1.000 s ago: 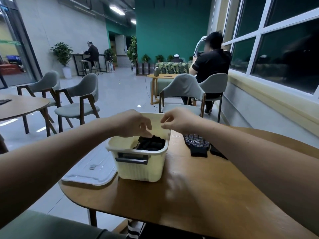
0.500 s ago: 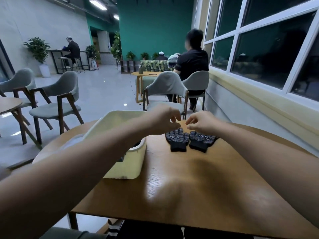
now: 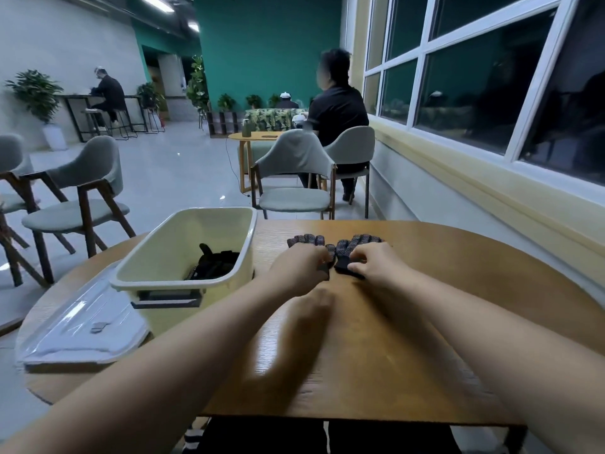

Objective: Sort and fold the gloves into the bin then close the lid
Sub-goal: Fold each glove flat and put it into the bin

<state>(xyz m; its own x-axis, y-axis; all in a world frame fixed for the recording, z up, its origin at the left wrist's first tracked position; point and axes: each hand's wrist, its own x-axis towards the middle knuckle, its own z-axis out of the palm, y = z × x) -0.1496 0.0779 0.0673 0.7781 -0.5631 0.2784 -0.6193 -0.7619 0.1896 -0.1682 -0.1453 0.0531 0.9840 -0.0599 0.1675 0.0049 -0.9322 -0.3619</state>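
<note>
Two black dotted gloves lie side by side on the wooden table (image 3: 425, 322), fingers pointing away from me. My left hand (image 3: 299, 265) lies over the cuff end of the left glove (image 3: 306, 240), its fingers curled onto the fabric. My right hand (image 3: 376, 262) pinches the cuff end of the right glove (image 3: 355, 244). Left of them stands a cream plastic bin (image 3: 183, 244) without a lid, with folded black gloves (image 3: 214, 265) inside. The clear lid (image 3: 85, 326) rests flat on the table at the bin's left.
Grey chairs (image 3: 294, 178) stand beyond the table's far edge and to the left (image 3: 82, 198). A person in black (image 3: 337, 113) sits at a small table behind. A window wall runs along the right.
My view has tilted down and right, away from the bin. Both hands moved from above the bin to the pair of gloves and came down onto their cuffs.
</note>
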